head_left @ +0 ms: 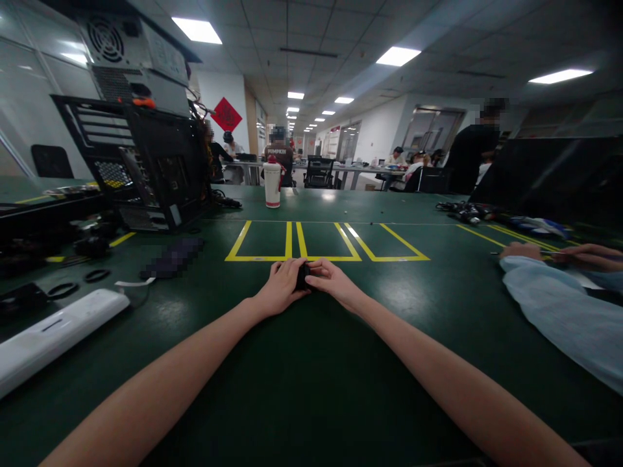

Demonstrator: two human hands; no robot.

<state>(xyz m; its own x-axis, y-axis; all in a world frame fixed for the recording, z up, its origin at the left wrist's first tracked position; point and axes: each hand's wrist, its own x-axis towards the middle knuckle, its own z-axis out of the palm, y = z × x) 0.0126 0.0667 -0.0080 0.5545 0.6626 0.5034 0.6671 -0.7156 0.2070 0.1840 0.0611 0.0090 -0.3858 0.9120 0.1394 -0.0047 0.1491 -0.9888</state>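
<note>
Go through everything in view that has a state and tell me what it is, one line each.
Small black object, held between both hands, mostly covered
Left hand, closed on the object
Right hand, fingers closed on the object's side
White cup, upright, red top on
White elongated device, lying flat
Ceiling lights, lit

Bright panel lights (398, 56) dot the tiled ceiling (353, 26) — below, white walls (382, 126) and a black office chair (318, 170).

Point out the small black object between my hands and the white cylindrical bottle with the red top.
Small black object (302, 278): head view, on its exposed surface.
White cylindrical bottle with red top (273, 186): head view, mid-body.
</note>
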